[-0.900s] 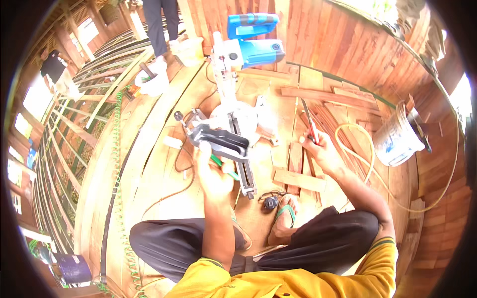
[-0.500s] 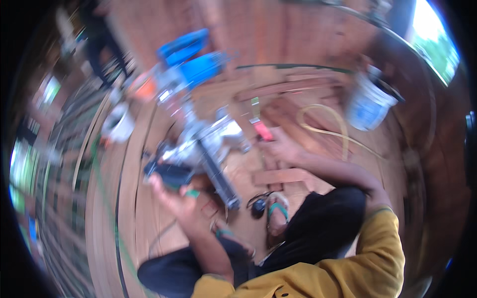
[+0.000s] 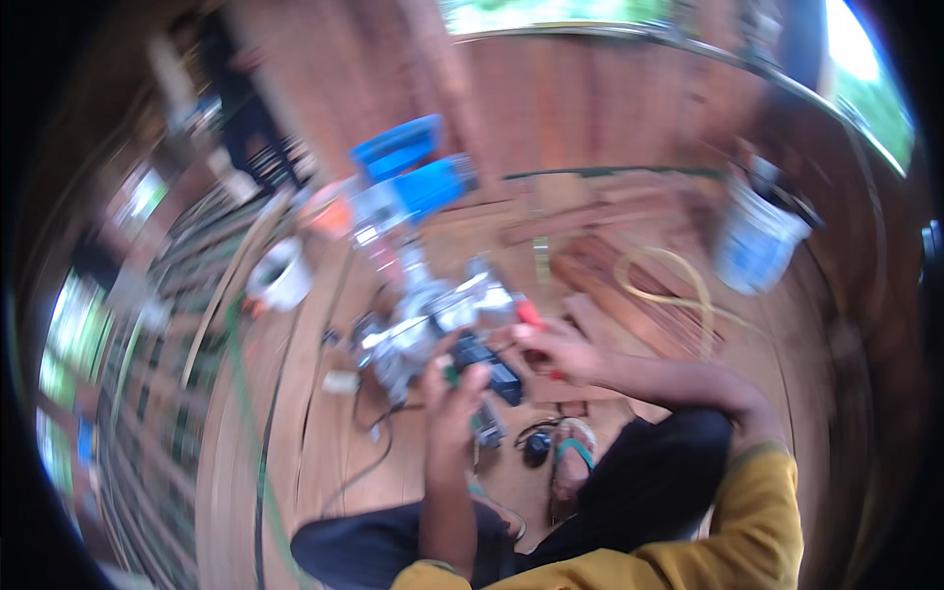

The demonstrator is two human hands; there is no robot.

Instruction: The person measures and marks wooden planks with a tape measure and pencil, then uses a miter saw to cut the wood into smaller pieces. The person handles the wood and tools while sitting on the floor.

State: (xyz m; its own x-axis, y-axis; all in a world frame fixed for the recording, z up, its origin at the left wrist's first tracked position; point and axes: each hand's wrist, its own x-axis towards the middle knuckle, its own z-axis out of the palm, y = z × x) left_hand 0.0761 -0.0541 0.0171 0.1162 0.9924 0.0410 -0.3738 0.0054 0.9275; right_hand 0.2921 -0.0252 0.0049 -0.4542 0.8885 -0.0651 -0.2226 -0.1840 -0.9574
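Black part held in left hand, red-handled tool in right.
The left hand [image 3: 455, 393] grips the black part [image 3: 489, 369] over the near end of the blue-and-silver saw [image 3: 423, 187]. The right hand [image 3: 562, 352], just beside it, is closed around the red-handled tool [image 3: 528, 314]; blur hides whether tool and part touch. On the floor [image 3: 379, 472], a small black object [image 3: 537, 447] lies near the sandalled foot [image 3: 572, 460].

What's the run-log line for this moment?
left hand: holding black part | right hand: holding red-handled tool | ahead: blue-and-silver power saw on wooden floor | view: motion-blurred
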